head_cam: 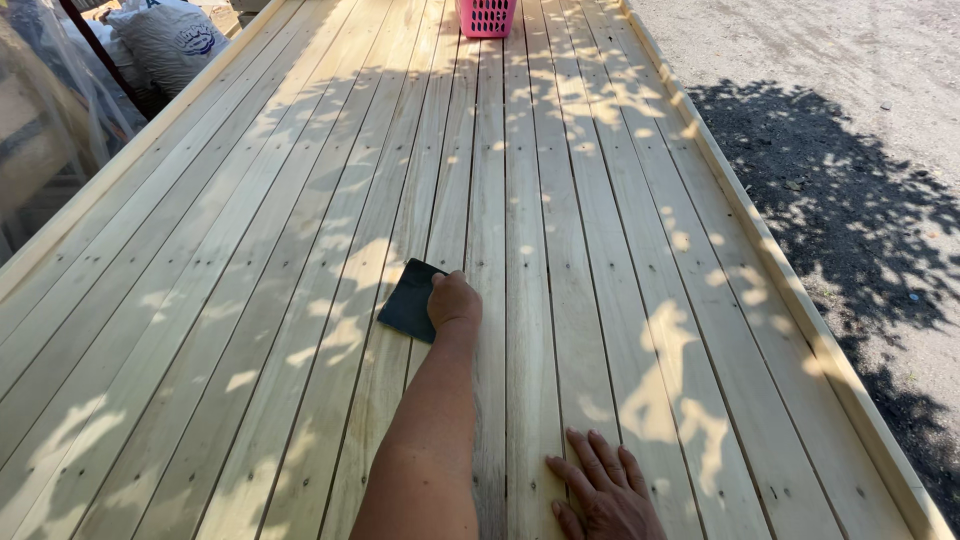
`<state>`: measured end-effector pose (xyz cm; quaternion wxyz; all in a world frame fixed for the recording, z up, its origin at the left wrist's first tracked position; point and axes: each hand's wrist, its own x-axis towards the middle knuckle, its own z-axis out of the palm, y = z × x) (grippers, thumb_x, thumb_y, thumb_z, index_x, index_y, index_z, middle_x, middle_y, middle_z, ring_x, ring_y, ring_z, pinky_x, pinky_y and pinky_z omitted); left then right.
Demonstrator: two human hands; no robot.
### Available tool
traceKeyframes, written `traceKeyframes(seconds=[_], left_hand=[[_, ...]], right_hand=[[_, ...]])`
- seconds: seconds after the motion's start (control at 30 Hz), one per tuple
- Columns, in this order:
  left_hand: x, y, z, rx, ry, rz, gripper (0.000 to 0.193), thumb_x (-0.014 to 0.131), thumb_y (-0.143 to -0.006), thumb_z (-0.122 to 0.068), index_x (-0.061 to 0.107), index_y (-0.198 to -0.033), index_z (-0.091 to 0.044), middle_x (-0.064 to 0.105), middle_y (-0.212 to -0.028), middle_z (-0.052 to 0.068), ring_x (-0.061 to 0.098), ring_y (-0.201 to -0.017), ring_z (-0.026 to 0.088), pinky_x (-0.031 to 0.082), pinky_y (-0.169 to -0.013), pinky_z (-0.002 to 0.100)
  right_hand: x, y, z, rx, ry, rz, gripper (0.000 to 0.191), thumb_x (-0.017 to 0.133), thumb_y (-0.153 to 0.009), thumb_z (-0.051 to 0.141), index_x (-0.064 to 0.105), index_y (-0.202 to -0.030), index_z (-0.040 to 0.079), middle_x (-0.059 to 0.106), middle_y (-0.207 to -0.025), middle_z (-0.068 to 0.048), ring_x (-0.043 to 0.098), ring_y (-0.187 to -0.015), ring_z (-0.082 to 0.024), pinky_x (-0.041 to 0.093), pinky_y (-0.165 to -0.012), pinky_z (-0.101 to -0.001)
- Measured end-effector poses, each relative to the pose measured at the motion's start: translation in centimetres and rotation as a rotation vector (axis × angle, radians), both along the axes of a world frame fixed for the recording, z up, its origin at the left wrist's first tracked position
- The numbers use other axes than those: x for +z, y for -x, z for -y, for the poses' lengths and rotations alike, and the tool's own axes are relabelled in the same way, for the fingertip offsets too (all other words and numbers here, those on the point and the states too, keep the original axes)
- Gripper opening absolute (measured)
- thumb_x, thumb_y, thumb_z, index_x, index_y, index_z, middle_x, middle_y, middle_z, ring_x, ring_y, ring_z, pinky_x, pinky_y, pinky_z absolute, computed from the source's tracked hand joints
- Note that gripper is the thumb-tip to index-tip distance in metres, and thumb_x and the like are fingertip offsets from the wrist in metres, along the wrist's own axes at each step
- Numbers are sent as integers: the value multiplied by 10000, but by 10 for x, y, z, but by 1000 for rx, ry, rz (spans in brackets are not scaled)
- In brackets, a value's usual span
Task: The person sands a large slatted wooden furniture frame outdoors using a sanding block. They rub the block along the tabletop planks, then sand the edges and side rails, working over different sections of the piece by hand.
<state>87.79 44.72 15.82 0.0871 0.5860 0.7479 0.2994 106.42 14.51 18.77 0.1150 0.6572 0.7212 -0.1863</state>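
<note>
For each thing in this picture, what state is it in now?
Left hand: closed on the dark sanding sheet, pressing it down.
Dark sanding sheet: flat on the planks, one edge under the hand.
Right hand: open, flat on the wood.
Plank surface: bare, pale, nailed.
Pink basket: upright at the far end.

Pale matt wood planks; dark matt sanding sheet

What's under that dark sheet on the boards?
The dark sheet lies flat on the pale wooden boards, pressed down by the left hand. Only planks show around it; the wood directly beneath is covered, as is the sheet's right edge under the hand.
</note>
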Motion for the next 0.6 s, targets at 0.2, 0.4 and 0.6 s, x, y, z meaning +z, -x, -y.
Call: traceKeyframes(seconds=[0.2, 0.4, 0.6], left_hand=[[-14, 8, 11, -28, -34, -4, 148, 739, -831, -151, 738, -957, -74, 645, -1138, 166, 702, -920, 404, 609, -781, 483], [-36, 29, 129, -147, -46, 22, 284, 779, -733, -140, 721, -1005, -81, 620, -1115, 156, 683, -880, 412, 590, -767, 487], [-32, 26, 99, -152, -61, 30, 246, 743, -767, -126, 719, -1004, -65, 633, -1101, 159, 687, -878, 417, 588, -759, 499]], right_hand=[[-14, -1, 5, -25, -16, 4, 589, 351, -1018, 543, 328, -1588, 393, 55, -1754, 34, -40, -1573, -203, -46, -1269, -454], [-43, -8, -1, 316, -947, -5, 613, 310, -1018, 535, 276, -1563, 258, 182, -1642, -84, 79, -1516, -286, 34, -1241, -526], [-54, -2, -55, 348, -942, 26, 679, 255, -1022, 600, 213, -1601, 249, 130, -1645, -120, 65, -1512, -302, 19, -1233, -514]])
